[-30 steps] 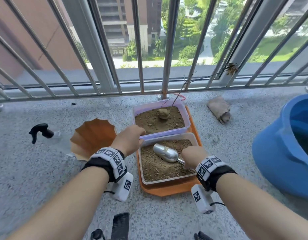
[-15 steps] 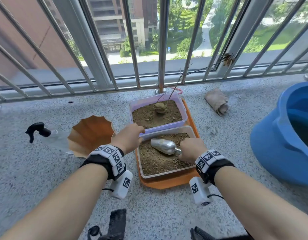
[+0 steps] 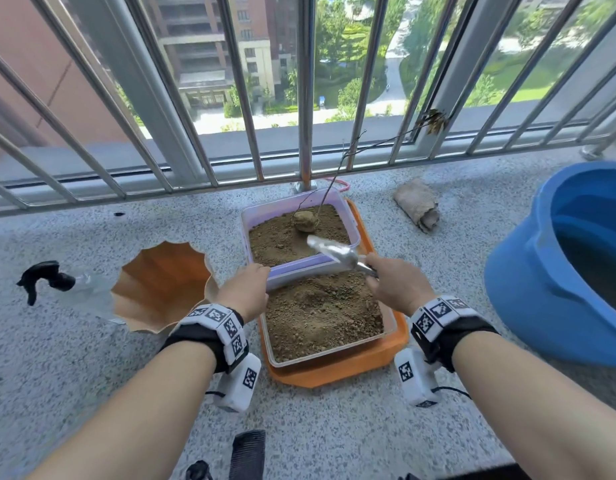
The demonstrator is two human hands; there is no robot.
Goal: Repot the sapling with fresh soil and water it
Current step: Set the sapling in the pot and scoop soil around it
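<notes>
Two soil-filled boxes sit on an orange tray [image 3: 334, 374]. The far purple box [image 3: 301, 270] holds the bare sapling [image 3: 334, 174], whose root ball [image 3: 305, 221] rests on the soil and whose thin stem leans toward the railing. The near clear box [image 3: 329, 355] holds loose brown soil. My right hand [image 3: 396, 284] grips the handle of a metal scoop [image 3: 330, 251], which is raised over the purple box near the root ball. My left hand [image 3: 245, 289] holds the near left corner of the purple box.
An empty orange scalloped pot [image 3: 161, 285] lies on its side to the left, beside a clear spray bottle with a black trigger [image 3: 45, 280]. A large blue tub [image 3: 563, 265] stands on the right. A rolled cloth [image 3: 417, 204] lies by the railing [image 3: 304, 98]. A black comb [image 3: 247, 453] lies near me.
My right hand lifted the scoop out of the near box and carried it forward over the purple box. My left hand stayed on the purple box's corner.
</notes>
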